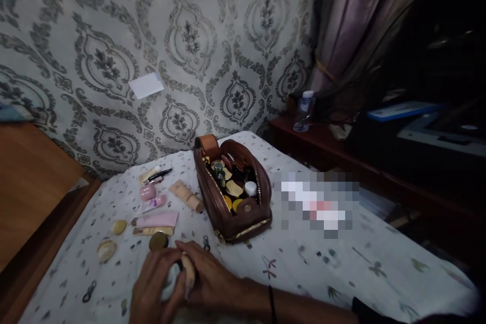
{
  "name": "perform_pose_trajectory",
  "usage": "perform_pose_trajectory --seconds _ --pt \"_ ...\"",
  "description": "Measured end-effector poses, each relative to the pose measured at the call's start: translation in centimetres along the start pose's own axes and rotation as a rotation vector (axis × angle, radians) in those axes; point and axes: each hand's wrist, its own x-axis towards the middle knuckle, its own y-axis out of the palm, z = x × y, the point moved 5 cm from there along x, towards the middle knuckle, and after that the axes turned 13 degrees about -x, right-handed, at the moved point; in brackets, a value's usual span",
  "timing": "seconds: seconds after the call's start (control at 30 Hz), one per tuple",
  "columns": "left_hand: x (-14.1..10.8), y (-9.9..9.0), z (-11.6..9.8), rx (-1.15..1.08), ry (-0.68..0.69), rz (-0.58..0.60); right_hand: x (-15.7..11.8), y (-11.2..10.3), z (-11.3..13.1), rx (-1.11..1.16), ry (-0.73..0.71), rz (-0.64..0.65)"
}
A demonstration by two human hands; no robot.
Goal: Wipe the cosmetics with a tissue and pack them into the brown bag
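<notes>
In the lower middle of the head view, my left hand and my right hand are together. My left hand's fingers curl around a whitish item, perhaps a jar or a wipe; its kind is unclear. Between the hands, the fingers of my right hand close on a small tan rounded piece, partly hidden. Just beyond them lies a dark gold round lid or jar. A brown zippered cosmetic bag stands open farther off, packed with small bottles and jars.
Left of the bag lie a beige tube, a pink tube, a pink jar, a black pen-like stick and a marbled round item. At right are a pixelated patch and a plastic bottle on a dark red ledge.
</notes>
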Motion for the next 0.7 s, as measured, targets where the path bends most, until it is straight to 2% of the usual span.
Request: perform_pose_trajectory --seconds 0.07,0.17,0.23,0.33,0.43,0.5,0.57,0.7 --pt "-0.1 1.7 -1.1 -0.012 0.009 -0.012 0.0 0.0 0.1 0.001 -0.072 -0.037" --pt "0.4 2.8 -0.7 -0.02 -0.073 0.078 -0.3 0.1 -0.2 -0.055 -0.085 -0.069" --pt "1.3 2.5 0.3 -0.072 -0.194 0.121 -0.5 0.3 -0.3 -0.127 -0.067 -0.022" --pt "2.7 1.6 1.6 -0.244 -0.421 0.018 -0.5 0.4 0.0 -0.19 -0.068 0.034" --pt "3.4 2.3 2.5 -0.527 -0.67 -0.011 0.0 -0.2 0.1 -0.085 -0.012 -0.059" --pt "3.1 3.1 2.9 -0.72 -0.828 -0.076 0.4 -0.4 -0.1 0.033 0.052 -0.116" --pt "2.8 3.6 2.9 -0.779 -0.856 -0.109 0.7 -0.6 -0.3 0.171 0.115 -0.143" --pt "1.6 3.6 2.1 -0.61 -0.693 -0.073 0.7 -1.2 -0.5 0.374 0.24 -0.117"
